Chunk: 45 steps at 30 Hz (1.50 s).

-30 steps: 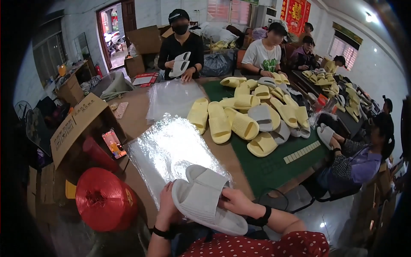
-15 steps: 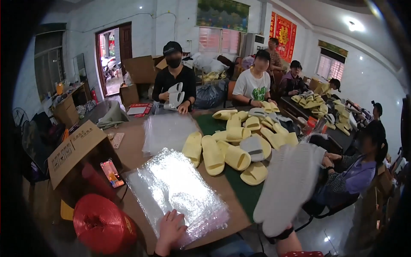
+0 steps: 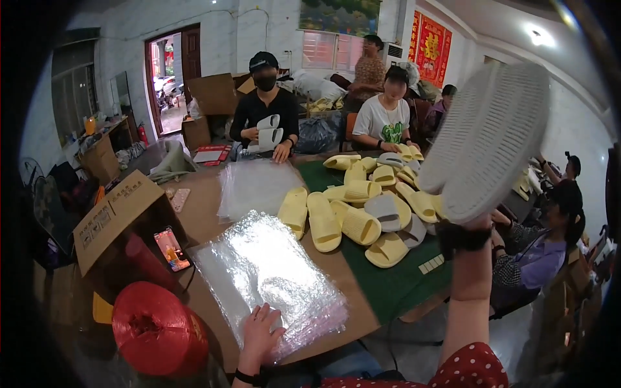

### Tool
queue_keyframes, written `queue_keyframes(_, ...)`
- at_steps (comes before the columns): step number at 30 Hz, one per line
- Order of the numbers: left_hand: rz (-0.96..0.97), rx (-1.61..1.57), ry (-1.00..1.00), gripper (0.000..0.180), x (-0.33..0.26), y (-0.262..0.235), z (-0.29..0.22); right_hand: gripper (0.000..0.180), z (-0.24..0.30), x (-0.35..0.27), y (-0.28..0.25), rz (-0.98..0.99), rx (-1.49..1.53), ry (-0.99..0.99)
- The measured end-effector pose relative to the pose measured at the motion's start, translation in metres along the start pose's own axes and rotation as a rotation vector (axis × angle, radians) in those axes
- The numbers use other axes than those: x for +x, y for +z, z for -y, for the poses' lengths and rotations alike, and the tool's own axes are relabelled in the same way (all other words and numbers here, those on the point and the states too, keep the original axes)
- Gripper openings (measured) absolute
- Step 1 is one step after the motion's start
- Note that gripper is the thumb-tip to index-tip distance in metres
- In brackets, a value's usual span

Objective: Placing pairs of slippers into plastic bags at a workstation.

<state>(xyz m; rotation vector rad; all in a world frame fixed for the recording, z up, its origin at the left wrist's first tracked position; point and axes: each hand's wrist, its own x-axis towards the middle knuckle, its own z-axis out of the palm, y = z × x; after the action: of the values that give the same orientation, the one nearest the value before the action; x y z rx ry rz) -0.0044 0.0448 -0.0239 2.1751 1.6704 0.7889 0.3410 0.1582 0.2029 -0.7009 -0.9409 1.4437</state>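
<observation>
R hand (image 3: 480,223) holds up grey slipper pr (image 3: 504,145), unbagged; L hand (image 3: 261,330) spread on clear bags (image 3: 259,255); yellow slippers (image 3: 324,223) loose.

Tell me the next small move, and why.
Perhaps the left hand should lift the top layer of the clear plastic stack: that hand lies on its near part, apparently gripping nothing, while the right hand holds the pale slippers up, away from the plastic.

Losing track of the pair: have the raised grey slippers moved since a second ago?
Yes, up and right: against the green mat, the grey slippers went from left of its near corner to above and right of it.
</observation>
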Motion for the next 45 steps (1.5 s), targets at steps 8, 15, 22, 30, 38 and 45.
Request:
queue_keyframes(8,0.012,-0.036,-0.032,0.051,-0.004,-0.005,-0.006,0.033,-0.036,0.003,0.044,0.223,-0.222,-0.012)
queue_keyframes(15,0.033,0.046,0.001,0.05,0.003,-0.002,0.002,0.033,-0.148,-0.075,0.017,0.323,-0.643,0.135)
queue_keyframes(22,-0.153,-0.806,-0.481,0.041,0.011,0.0,-0.004,0.028,-0.168,-0.107,0.006,0.476,-0.99,0.02)
queue_keyframes(30,-0.138,-0.819,-0.312,0.028,0.005,0.008,0.01,0.023,-0.17,-0.115,0.001,0.529,-1.164,-0.011)
queue_keyframes(38,-0.002,0.055,-0.032,0.027,0.016,-0.009,0.01,0.029,-0.175,-0.124,-0.015,0.686,-1.186,-0.076)
queue_keyframes(45,-0.054,-0.082,-0.193,0.024,0.026,-0.038,-0.03,0.029,-0.167,-0.14,-0.02,0.762,-1.183,-0.031)
